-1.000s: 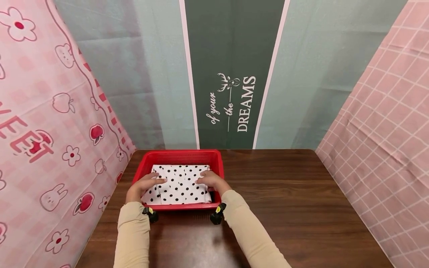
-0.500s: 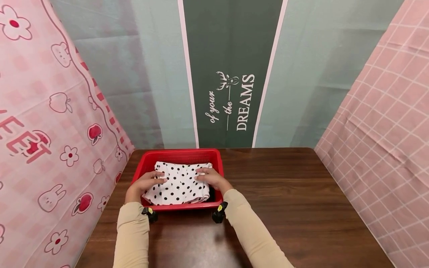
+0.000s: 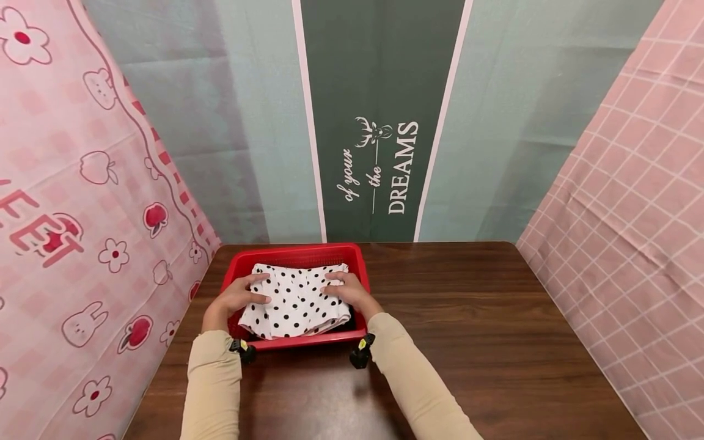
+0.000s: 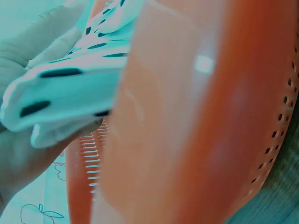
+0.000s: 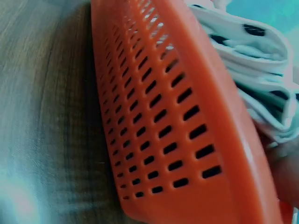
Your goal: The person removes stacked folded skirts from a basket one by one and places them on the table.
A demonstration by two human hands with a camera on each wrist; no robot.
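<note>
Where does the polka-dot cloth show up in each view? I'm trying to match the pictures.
Head: polka-dot cloth, below and left of centre.
Left wrist: cloth at upper left.
Right wrist: cloth at upper right.
Shared landmark: the red basket, orange-looking in both wrist views.

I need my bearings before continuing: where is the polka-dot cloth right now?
In the head view, the polka-dot cloth is left of centre, within the outline of the red basket, held between the left hand and right hand.
</note>
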